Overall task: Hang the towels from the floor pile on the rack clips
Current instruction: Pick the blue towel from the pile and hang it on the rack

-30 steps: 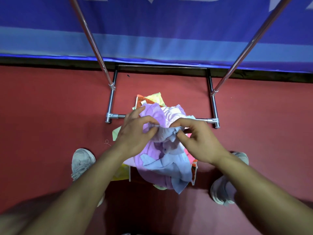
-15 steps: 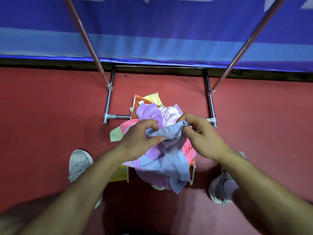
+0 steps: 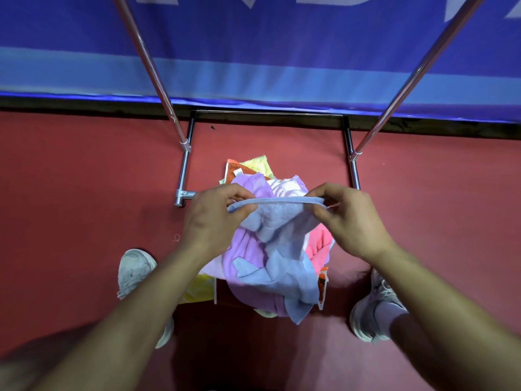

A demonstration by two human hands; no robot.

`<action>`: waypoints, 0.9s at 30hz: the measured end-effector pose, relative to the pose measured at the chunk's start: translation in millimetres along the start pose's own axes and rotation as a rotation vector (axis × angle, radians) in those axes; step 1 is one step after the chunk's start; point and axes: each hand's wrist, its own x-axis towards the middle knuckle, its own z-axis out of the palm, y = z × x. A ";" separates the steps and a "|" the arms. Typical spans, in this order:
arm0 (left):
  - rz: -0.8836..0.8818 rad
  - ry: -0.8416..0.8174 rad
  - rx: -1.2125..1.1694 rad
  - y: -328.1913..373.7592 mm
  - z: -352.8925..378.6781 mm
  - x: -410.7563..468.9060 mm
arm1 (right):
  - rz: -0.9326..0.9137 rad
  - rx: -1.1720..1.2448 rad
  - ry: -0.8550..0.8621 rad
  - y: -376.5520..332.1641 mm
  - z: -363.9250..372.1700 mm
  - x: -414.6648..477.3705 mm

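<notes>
A pale blue towel (image 3: 284, 235) is held up over the floor pile (image 3: 245, 255) by 2 bare hands. Its hemmed top edge is pinched at one end between the thumb and curled fingers of the left hand (image 3: 210, 221) and at the other end in the same way by the right hand (image 3: 352, 221). The edge is drawn nearly straight between them, while the rest of the cloth hangs down onto the heap. The pile of purple, pink, yellow, orange and white towels is seen on the red floor (image 3: 84, 193) between 2 grey shoes (image 3: 135, 269), across the front bar of the metal rack base (image 3: 184, 176). 2 slanted rack poles (image 3: 152, 69) are shown rising past a blue banner (image 3: 282, 38).
</notes>
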 end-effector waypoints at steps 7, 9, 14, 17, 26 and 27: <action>0.078 0.086 0.163 6.2 -2.0 -2.0 | 0.043 0.020 0.034 -3.9 -1.0 4.9; 0.074 0.084 0.100 8.8 -3.5 -1.6 | 0.050 0.082 0.022 -4.6 -3.7 7.1; 0.128 -0.005 -0.052 11.3 -11.4 2.5 | 0.051 0.160 0.013 -4.4 -11.9 12.4; 0.167 -0.036 0.079 7.4 -15.2 4.5 | 0.031 0.186 -0.026 -5.7 -19.8 13.4; 0.016 0.135 -0.204 15.9 -5.3 11.0 | 0.040 0.295 0.085 -17.1 -17.6 17.1; 0.046 0.160 -0.205 18.7 -7.0 12.4 | 0.027 0.293 0.091 -20.6 -20.4 17.1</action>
